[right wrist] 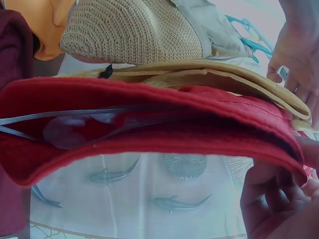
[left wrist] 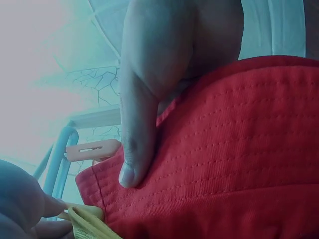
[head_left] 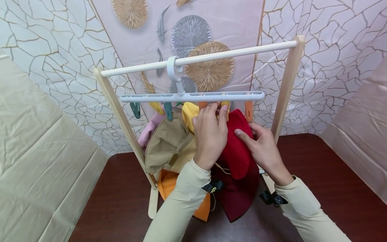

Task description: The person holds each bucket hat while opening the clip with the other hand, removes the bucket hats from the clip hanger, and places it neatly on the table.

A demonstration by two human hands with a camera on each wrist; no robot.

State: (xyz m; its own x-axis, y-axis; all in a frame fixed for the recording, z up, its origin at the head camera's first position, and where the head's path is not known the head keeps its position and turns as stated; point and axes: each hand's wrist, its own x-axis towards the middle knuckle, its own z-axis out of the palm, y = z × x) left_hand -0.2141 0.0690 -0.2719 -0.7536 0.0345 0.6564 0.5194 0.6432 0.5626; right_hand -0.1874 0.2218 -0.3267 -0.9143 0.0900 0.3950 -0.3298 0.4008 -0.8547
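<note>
My left hand [head_left: 210, 132] pinches a yellow clothes peg [head_left: 225, 109] hanging from the right half of the pale blue hanger [head_left: 193, 97]. In the left wrist view, the yellow peg [left wrist: 89, 211] is right at the corner of a red bucket hat [left wrist: 214, 144] with a stitched brim. My right hand [head_left: 266, 148] holds that red hat [head_left: 239, 151] by its brim, thumb on the near face. The folded red hat's open side and its cord [right wrist: 60, 119] show in the right wrist view. A yellow hat [head_left: 189, 112] hangs just left of it.
The hanger hooks over a white rail [head_left: 235, 52] on a wooden stand [head_left: 288, 87]. A khaki hat [head_left: 164, 143], a woven hat [right wrist: 124, 30] and a pink one [head_left: 149, 129] hang at left. Orange [head_left: 167, 183] and maroon [head_left: 237, 198] hats are lower down. An orange peg [head_left: 249, 111] hangs right.
</note>
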